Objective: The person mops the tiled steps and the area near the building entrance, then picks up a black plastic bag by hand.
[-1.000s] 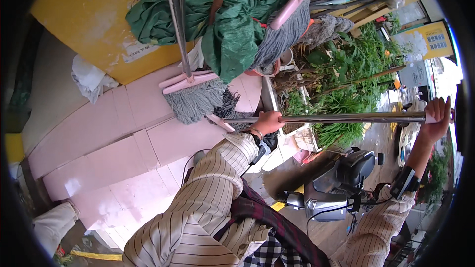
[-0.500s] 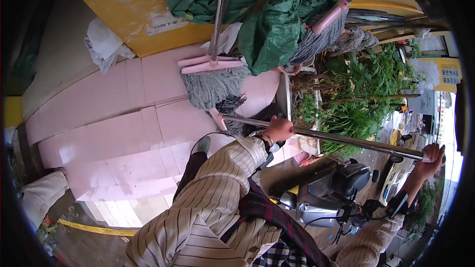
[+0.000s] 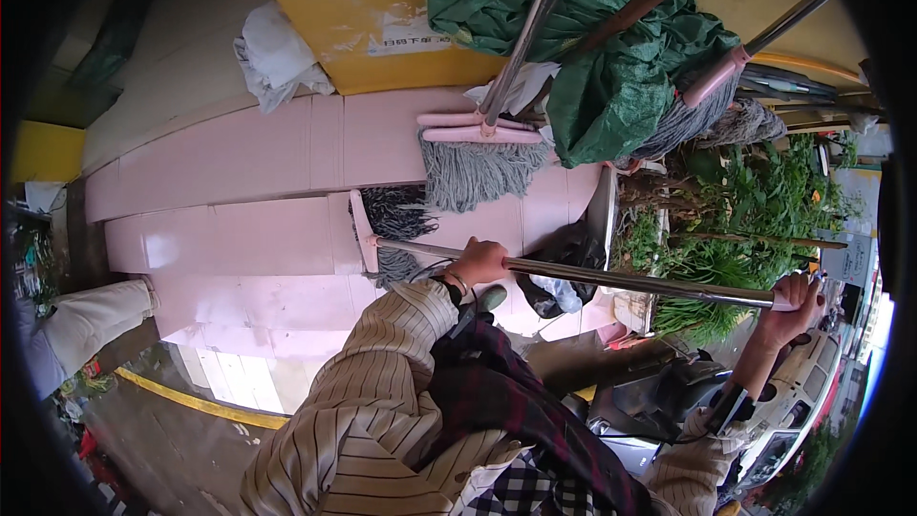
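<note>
My left hand is wrapped round the shiny metal pole of a mop, partway along it. My right hand grips the same pole at its far right end. The pole slants slightly up to the left, to a pink mop head with dark grey strands spread on the pink steps. Just beyond it, a second mop with light grey strands and a pink head leans with its strands on the step. A black plastic bag lies behind the held pole.
A green tarp and another pink-headed mop rest by the yellow wall. A white bag lies at the upper left. Green plants stand to the right. A scooter and a white car are at the lower right.
The held mop's head has slid left across the pink steps, away from the leaning mop. Both hands have moved left with the pole. The view has shifted, and more of the black bag shows.
</note>
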The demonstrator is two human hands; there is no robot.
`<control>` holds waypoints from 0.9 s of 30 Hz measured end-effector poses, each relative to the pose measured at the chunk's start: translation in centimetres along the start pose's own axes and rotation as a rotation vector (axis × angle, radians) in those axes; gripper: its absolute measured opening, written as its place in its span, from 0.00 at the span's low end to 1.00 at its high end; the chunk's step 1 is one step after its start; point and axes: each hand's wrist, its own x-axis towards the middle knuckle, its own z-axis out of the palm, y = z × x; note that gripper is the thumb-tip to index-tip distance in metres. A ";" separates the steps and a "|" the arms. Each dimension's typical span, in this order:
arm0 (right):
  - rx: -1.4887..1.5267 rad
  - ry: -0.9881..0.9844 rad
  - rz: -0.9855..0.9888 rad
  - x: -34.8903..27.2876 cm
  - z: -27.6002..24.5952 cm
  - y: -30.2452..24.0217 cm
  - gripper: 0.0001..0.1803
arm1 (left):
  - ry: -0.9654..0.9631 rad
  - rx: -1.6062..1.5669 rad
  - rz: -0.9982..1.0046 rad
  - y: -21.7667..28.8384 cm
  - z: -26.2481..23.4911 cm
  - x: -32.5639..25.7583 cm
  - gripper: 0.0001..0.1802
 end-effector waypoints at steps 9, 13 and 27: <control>0.096 0.097 0.190 -6.0 3.8 17.7 0.09 | 0.201 0.165 -0.377 -15.7 -3.0 -10.7 0.09; 0.126 -0.038 0.394 -10.5 3.1 22.6 0.07 | 0.182 0.209 -0.529 -21.1 -4.2 -16.7 0.08; -0.207 0.071 -0.066 -11.3 -1.7 -7.0 0.15 | -0.086 0.133 -0.056 3.4 0.5 -7.0 0.10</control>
